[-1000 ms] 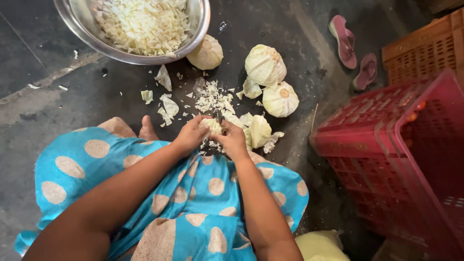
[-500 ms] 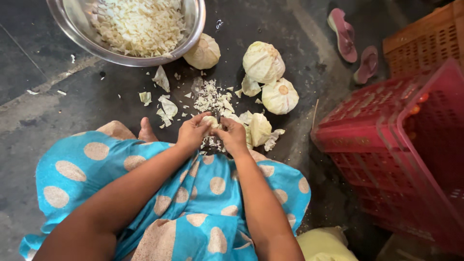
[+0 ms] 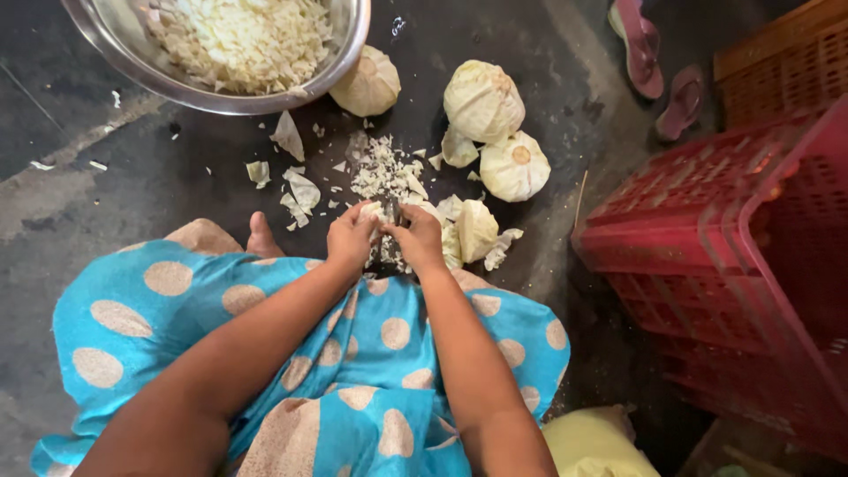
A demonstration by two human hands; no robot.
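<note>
Floor point(image 3: 177, 177) of dark, worn concrete under everything. Right of the shredded heap, a stack of red plastic lattice crates point(image 3: 742, 265), with an orange crate point(image 3: 786, 53) and a pair of pink sandals point(image 3: 654, 71) beyond. Above and left of the heap, a wide steel bowl point(image 3: 344, 35) heaped with chopped white cabbage. Near side of the heap, a blue dress with tan dots point(image 3: 265, 353) spread over folded knees, one bare foot point(image 3: 262, 240) peeking out. Just above and right of the heap, three pale trimmed cabbage heads point(image 3: 483, 99). Shredded cabbage heap point(image 3: 380, 168) itself small, loose leaf scraps point(image 3: 300, 190) to its left. At its near edge, left hand point(image 3: 352, 238) and right hand point(image 3: 417, 237) touching, both curled tight on one small cabbage piece point(image 3: 371, 210) pressed against a thin dark upright blade point(image 3: 395, 212), hard to make out. Fingertips very close to that edge: likely risk a cut as the piece shrinks, or a slip on a wet leaf.
</note>
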